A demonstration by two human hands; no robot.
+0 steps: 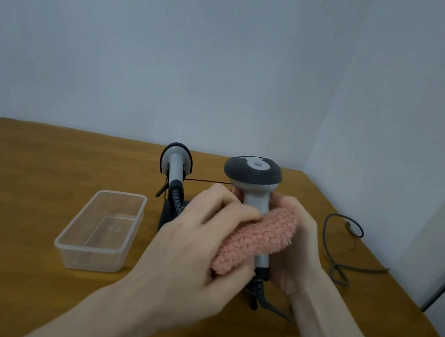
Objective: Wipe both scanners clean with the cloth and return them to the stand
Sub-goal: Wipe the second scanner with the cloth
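Nearest, the left hand (200, 239) presses a folded pink cloth (256, 241) around the grip of a grey barcode scanner (253, 184), fingers curled on the fabric, while the right hand (296, 247) clasps the same handle from the other side, holding it upright above the tabletop (25, 198). This looks like the wiping step; next the head probably needs rubbing. A clear plastic container (101, 228) sits left. Further back, the second scanner (176, 162) hangs in the stand (166, 212).

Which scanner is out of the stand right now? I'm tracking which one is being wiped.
The nearer scanner, upright in the right hand, while the left hand presses the pink cloth on its handle. The other scanner sits in the stand.
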